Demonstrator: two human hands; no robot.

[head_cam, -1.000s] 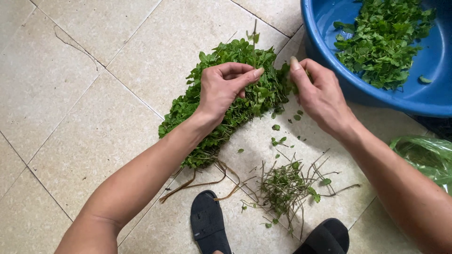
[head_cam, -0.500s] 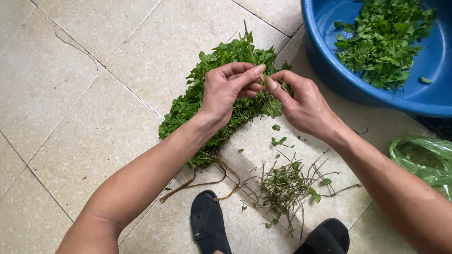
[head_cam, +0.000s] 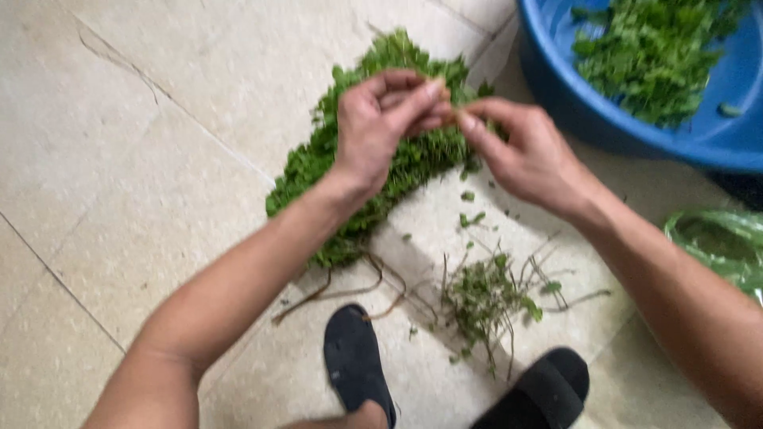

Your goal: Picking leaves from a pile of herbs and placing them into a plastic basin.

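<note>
Herb pile point(head_cam: 373, 171) lies on floor point(head_cam: 143, 159) directly under my grips, long axis running from near-left to far-right. Left hand point(head_cam: 381, 127) and right hand point(head_cam: 520, 151) meet fingertip to fingertip above it, both pinched on something small; blur hides what. Blue basin point(head_cam: 572, 103) beyond right grip; stripped stems point(head_cam: 485, 298) nearer me.

The floor point(head_cam: 143, 159) is made of big, pale cream tiles with thin dark lines between them. The tiles look smooth and a little shiny. Soft light falls on them, with faint gray shadows in the middle. One tile at the top left has a thin crack. No walls, windows or furniture can be seen.
</note>
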